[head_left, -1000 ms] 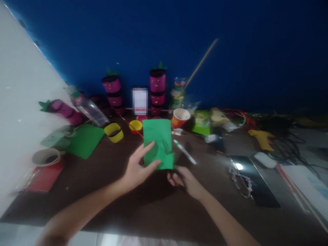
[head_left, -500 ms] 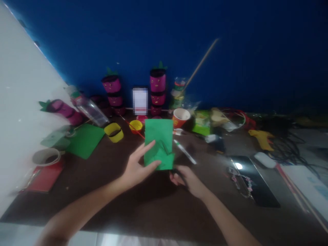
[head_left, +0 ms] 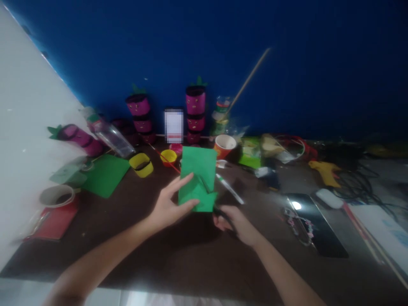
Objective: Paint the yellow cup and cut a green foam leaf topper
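My left hand (head_left: 172, 204) grips a sheet of green paper (head_left: 198, 168) by its left side, thumb and fingers on the near face. A slit runs into the sheet from its lower right edge. My right hand (head_left: 234, 223) is closed round the dark handles of a pair of scissors (head_left: 225, 216), just below the sheet's lower right corner. Their blades lie at the slit and are mostly hidden by the paper. Behind the sheet stand a yellow cup (head_left: 168, 158) and a red paper cup (head_left: 225, 145). A white marker (head_left: 229, 189) lies to its right.
Purple stacked figures (head_left: 195, 104) stand along the blue wall. On the left are a clear plastic bottle (head_left: 116, 138), another green sheet (head_left: 106, 174) and a large cup (head_left: 57, 196). To the right lie a yellow glue gun (head_left: 325, 172) and a black phone (head_left: 328, 231).
The green paper has shifted slightly right and tilted a little. My right hand has moved slightly right with the scissors, whose handles show more. My left hand keeps its hold.
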{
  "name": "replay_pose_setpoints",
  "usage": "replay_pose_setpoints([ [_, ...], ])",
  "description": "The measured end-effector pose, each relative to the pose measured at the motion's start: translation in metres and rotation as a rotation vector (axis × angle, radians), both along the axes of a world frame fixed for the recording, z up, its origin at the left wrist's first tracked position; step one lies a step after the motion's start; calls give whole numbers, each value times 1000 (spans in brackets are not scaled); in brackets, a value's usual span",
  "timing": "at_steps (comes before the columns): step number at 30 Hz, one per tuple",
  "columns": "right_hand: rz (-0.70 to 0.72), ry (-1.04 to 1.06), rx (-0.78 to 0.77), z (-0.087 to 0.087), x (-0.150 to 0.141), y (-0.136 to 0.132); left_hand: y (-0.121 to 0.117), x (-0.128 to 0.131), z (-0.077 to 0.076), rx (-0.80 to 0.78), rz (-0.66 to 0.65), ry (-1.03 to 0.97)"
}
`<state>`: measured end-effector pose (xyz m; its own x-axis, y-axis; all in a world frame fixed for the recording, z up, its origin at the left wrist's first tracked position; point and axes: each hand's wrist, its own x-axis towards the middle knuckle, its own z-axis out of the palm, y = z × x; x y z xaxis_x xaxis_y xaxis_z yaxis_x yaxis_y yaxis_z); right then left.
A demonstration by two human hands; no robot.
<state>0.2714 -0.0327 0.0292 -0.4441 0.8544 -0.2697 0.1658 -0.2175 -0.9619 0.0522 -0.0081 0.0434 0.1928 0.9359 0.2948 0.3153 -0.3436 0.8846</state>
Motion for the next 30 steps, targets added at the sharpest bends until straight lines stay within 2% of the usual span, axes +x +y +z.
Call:
replay_pose_setpoints([
  [14, 9, 8, -3, 4, 1, 1, 2, -4, 0, -25, -27, 31],
  [30, 42, -9, -15, -4, 6, 1, 6, -7, 1, -46, -61, 18],
])
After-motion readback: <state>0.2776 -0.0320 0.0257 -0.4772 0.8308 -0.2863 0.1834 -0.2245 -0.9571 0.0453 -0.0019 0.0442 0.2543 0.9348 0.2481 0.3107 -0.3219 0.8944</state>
